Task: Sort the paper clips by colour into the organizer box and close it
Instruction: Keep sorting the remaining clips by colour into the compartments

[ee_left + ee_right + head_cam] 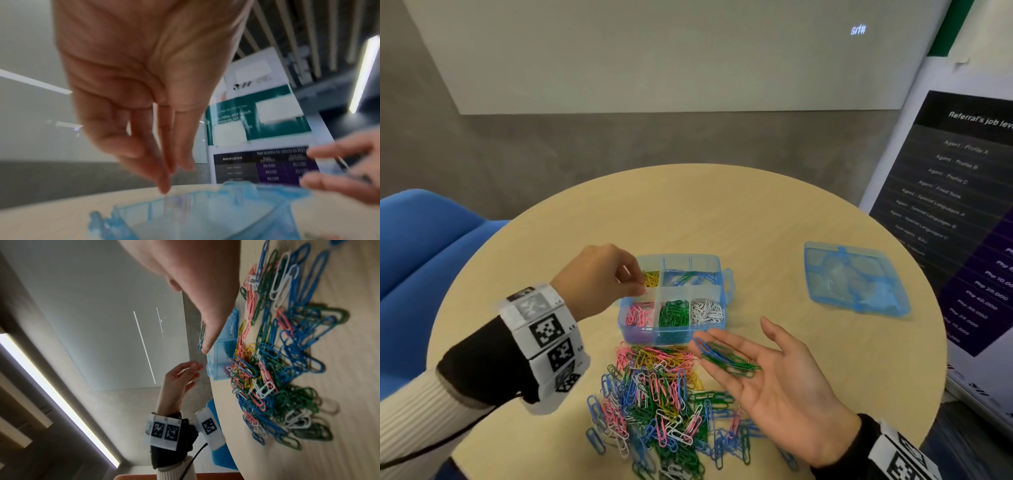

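Note:
The blue translucent organizer box stands open on the round table, holding yellow clips, pink clips, green clips, white clips and blue and green ones in a back compartment. My left hand hovers over the yellow compartment, fingers pointing down and close together, with no clip visible in them. My right hand lies palm up in front of the box, fingers straight, carrying several blue and green clips. A mixed pile of clips lies between box and table edge.
The box's blue lid lies apart at the right of the wooden table. A blue chair stands at the left. A printed poster stand rises close to the table's right edge.

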`<state>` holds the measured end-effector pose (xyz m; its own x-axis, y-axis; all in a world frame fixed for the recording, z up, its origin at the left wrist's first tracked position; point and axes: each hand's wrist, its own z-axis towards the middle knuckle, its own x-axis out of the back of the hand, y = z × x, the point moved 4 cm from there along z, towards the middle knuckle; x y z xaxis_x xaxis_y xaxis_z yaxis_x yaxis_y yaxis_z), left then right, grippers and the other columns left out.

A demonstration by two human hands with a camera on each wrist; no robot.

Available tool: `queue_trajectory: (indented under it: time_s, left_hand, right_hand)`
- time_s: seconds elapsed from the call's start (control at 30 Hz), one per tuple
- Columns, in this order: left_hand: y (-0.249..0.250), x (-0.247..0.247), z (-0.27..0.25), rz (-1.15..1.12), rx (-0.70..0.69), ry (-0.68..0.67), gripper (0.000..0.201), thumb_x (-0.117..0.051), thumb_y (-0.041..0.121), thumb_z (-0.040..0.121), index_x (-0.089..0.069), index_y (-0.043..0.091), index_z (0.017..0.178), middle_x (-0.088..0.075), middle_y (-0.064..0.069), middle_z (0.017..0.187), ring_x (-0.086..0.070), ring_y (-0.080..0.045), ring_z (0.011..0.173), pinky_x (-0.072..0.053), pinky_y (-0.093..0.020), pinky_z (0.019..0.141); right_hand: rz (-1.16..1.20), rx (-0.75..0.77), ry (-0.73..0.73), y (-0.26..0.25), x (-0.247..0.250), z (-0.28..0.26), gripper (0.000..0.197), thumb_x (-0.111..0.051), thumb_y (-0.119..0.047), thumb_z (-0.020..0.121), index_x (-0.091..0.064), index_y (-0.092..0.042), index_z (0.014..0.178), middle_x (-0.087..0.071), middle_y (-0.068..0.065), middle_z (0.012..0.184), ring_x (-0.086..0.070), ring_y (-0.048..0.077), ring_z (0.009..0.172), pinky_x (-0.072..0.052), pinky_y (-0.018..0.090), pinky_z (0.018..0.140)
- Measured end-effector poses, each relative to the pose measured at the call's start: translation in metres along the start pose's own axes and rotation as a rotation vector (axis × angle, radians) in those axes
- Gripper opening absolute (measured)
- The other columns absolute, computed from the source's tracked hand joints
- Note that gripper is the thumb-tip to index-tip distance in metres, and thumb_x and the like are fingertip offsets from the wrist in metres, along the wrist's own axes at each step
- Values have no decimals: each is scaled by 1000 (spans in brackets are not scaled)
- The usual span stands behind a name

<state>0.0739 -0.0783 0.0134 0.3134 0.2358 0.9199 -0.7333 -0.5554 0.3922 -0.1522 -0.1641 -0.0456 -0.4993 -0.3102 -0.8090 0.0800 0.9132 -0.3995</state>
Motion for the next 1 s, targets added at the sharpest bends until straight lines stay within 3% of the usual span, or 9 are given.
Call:
queue_trajectory:
  time_s: [0.07,0.13,0.2,0.37,0.53,0.73,0.8,0.9,1.0]
  left_hand:
    - [1,-4,-5,127,34,40,9,-72,36,84,-69,35,93,-70,15,93,-65,-9,82,-50,-27,72]
    - [14,-9,-12,148,-40,42,15,-70,42,85,-68,36,98,-67,22,95,-63,-2,82,-50,-27,70]
    - [31,-17,-20,20,-156,-22,13,-70,43,84,-69,36,95,-67,24,91,-62,5,76,-53,-30,72]
    - [57,-38,-36,-107,-353,-180,16,-69,49,83,-69,38,95,-64,20,94,-61,1,77,-53,-35,73]
    - [57,-42,-35,-162,-409,-96,8,-75,34,82,-69,31,86,-63,14,77,-59,-3,73,-51,-33,71]
    - [53,-40,-36,-228,-425,-128,9,-74,37,82,-65,35,79,-63,16,80,-61,-6,75,-52,-38,71]
    - [50,-37,-35,-265,-423,-127,8,-73,37,83,-66,34,79,-65,16,81,-61,-8,75,-52,-34,68]
    - [50,-31,-34,-310,-412,-124,8,-73,36,83,-67,33,79,-66,14,83,-60,-9,73,-46,-19,62]
    - [50,-19,-27,-338,-381,-81,7,-73,36,81,-68,33,77,-67,11,81,-58,-8,69,-43,-14,58]
  right_hand:
    - [-2,1,-2,0,0,0,63,-41,-41,99,-53,15,123,-63,33,118,-65,43,108,-51,56,85]
    - [2,9,-2,0,0,1,64,-42,-42,99,-53,15,124,-62,34,119,-64,43,109,-50,56,87]
    - [16,15,-3,-2,1,1,65,-42,-43,98,-52,15,126,-61,34,121,-63,43,111,-49,55,89]
    - [13,31,-3,-4,1,0,66,-45,-45,97,-53,13,126,-61,32,122,-64,39,113,-50,52,90]
    - [11,39,3,-5,0,1,67,-46,-45,96,-54,14,126,-61,32,122,-64,39,112,-51,53,88]
    - [4,33,-1,-4,2,2,66,-45,-44,97,-51,14,128,-60,33,123,-60,41,117,-48,52,94]
    - [5,30,-5,-4,3,1,66,-45,-44,97,-51,14,128,-59,34,124,-59,42,118,-47,51,95]
    - [8,29,-4,-4,3,2,65,-44,-43,97,-52,14,126,-59,35,123,-61,43,115,-49,53,92]
    - [3,34,11,-4,4,3,64,-44,-42,97,-53,15,125,-60,34,122,-62,43,113,-48,54,92]
